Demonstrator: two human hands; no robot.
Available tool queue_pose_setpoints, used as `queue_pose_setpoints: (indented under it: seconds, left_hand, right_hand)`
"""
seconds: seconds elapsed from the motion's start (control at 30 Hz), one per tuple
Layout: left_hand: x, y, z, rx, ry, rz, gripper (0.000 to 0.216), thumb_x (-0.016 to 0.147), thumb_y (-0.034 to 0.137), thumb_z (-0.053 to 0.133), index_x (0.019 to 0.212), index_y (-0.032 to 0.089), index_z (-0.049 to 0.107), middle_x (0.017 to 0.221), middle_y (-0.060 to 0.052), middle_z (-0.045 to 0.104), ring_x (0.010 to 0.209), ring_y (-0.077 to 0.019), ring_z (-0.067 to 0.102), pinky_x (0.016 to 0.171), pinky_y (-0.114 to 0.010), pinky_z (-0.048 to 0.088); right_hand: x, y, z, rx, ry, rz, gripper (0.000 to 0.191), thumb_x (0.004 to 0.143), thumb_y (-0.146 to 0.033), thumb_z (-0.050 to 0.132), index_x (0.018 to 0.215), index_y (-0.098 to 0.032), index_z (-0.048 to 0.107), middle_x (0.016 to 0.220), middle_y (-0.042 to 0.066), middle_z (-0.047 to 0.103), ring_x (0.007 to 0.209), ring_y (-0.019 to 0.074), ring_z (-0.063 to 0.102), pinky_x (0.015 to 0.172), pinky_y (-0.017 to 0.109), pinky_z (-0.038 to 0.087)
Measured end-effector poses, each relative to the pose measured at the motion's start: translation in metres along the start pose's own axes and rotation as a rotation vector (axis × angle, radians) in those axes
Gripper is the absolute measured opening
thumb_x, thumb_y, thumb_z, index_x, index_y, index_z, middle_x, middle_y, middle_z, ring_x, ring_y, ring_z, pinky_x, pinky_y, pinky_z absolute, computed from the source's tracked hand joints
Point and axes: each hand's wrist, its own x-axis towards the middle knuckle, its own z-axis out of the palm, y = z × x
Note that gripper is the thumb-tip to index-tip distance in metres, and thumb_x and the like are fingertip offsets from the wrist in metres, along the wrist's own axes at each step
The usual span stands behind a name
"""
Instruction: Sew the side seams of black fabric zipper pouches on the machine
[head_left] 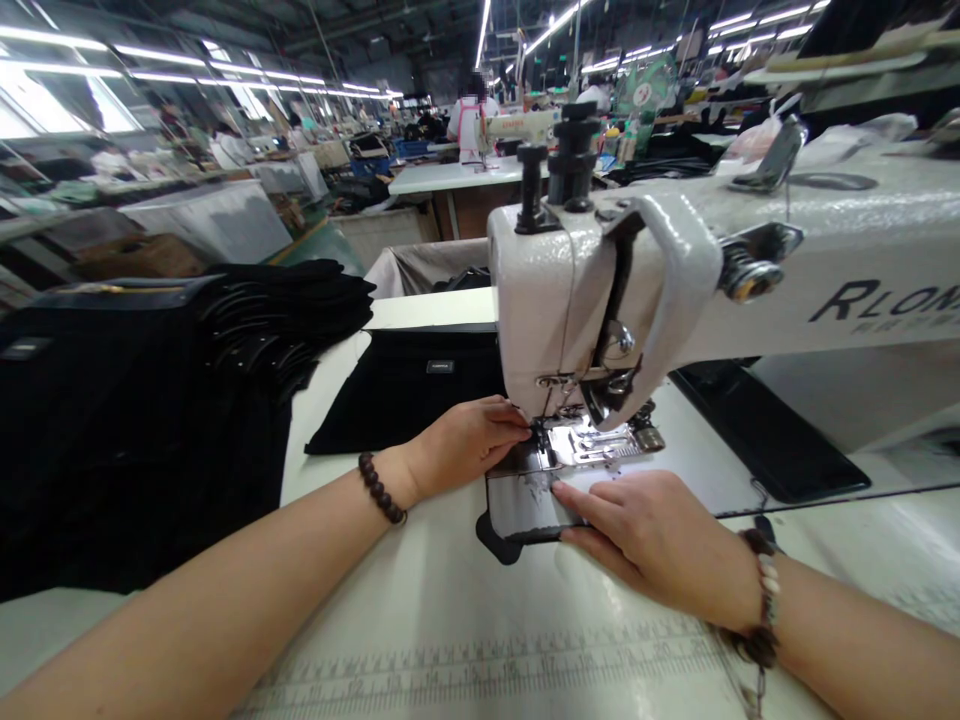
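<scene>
My left hand [474,440] is beside the presser foot [541,440] of a white sewing machine [637,270]. Its fingers are pressed together, and what they pinch, if anything, is hidden. Behind that hand lies a black fabric panel [397,390] with a small label [440,367], its right end running behind the machine head. My right hand [652,535] rests palm down, index finger stretched out onto the metal plate [525,505] in front of the foot. No object shows in its fingers.
A tall stack of black fabric pieces [247,340] stands on the left. Ruler markings [510,670] run along the table's front. A black shiny slab [772,430] lies under the machine arm. Further back are a person [472,120] at another machine and a green fan [645,95].
</scene>
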Motion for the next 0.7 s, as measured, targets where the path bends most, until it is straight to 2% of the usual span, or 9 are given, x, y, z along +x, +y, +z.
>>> queue_pose_setpoints:
  seconds: [0.13, 0.23, 0.33, 0.47, 0.53, 0.6, 0.7]
  left_hand:
    - [0.002, -0.007, -0.007, -0.043, -0.015, -0.014, 0.021, 0.087, 0.021, 0.046, 0.093, 0.017, 0.065, 0.101, -0.006, 0.061, 0.093, -0.0166, 0.056, 0.083, -0.029, 0.047]
    - [0.000, -0.017, -0.018, -0.020, -0.040, -0.090, 0.021, 0.086, 0.026, 0.048, 0.096, 0.018, 0.065, 0.105, -0.007, 0.057, 0.096, -0.0184, 0.054, 0.085, -0.031, 0.045]
    - [-0.009, -0.014, -0.035, 0.028, -0.162, -0.185, 0.024, 0.087, 0.025, 0.045, 0.105, 0.021, 0.062, 0.103, -0.006, 0.055, 0.092, -0.0174, 0.054, 0.083, -0.031, 0.044]
    - [-0.029, 0.029, -0.052, -0.016, -0.385, -0.306, 0.034, 0.086, 0.021, 0.046, 0.119, 0.026, 0.051, 0.100, -0.004, 0.050, 0.082, -0.0150, 0.055, 0.079, -0.029, 0.045]
    - [-0.037, 0.055, -0.053, -0.095, -0.436, -0.365, 0.040, 0.084, 0.018, 0.048, 0.124, 0.024, 0.045, 0.099, -0.004, 0.051, 0.083, -0.0152, 0.056, 0.079, -0.028, 0.045]
    - [-0.041, 0.075, -0.047, -0.146, -0.437, -0.395, 0.043, 0.083, 0.016, 0.050, 0.125, 0.021, 0.042, 0.098, -0.005, 0.053, 0.085, -0.0162, 0.056, 0.080, -0.027, 0.045]
    - [-0.043, 0.086, -0.032, -0.104, -0.366, -0.400, 0.040, 0.081, 0.016, 0.054, 0.121, 0.018, 0.046, 0.098, -0.006, 0.054, 0.085, -0.0169, 0.056, 0.079, -0.028, 0.047]
  right_hand:
    - [0.000, -0.001, -0.003, -0.007, -0.012, 0.013, 0.032, 0.090, -0.039, 0.038, 0.107, -0.018, 0.054, 0.066, 0.000, 0.060, 0.052, 0.0139, 0.050, 0.047, 0.028, 0.017]
    - [0.000, -0.001, -0.005, -0.010, -0.011, 0.012, 0.031, 0.090, -0.039, 0.039, 0.106, -0.018, 0.055, 0.065, -0.001, 0.060, 0.051, 0.0130, 0.049, 0.047, 0.028, 0.016]
    - [0.000, 0.000, -0.005, -0.010, 0.008, -0.010, 0.032, 0.090, -0.039, 0.038, 0.105, -0.017, 0.055, 0.065, 0.000, 0.060, 0.051, 0.0126, 0.049, 0.047, 0.028, 0.016]
    - [-0.004, 0.000, -0.004, -0.010, 0.062, -0.040, 0.032, 0.091, -0.037, 0.036, 0.104, -0.016, 0.056, 0.063, 0.000, 0.059, 0.050, 0.0122, 0.049, 0.047, 0.028, 0.017]
    - [-0.005, 0.000, -0.003, -0.016, 0.095, -0.056, 0.032, 0.091, -0.035, 0.037, 0.107, -0.015, 0.056, 0.064, 0.001, 0.060, 0.051, 0.0126, 0.050, 0.047, 0.028, 0.019]
    - [-0.006, 0.000, -0.002, -0.023, 0.119, -0.069, 0.032, 0.091, -0.034, 0.037, 0.110, -0.014, 0.054, 0.066, 0.002, 0.061, 0.052, 0.0126, 0.051, 0.048, 0.028, 0.020]
    - [-0.005, -0.001, -0.001, -0.038, 0.111, -0.075, 0.031, 0.091, -0.034, 0.038, 0.109, -0.015, 0.055, 0.065, 0.001, 0.061, 0.051, 0.0120, 0.051, 0.047, 0.027, 0.020]
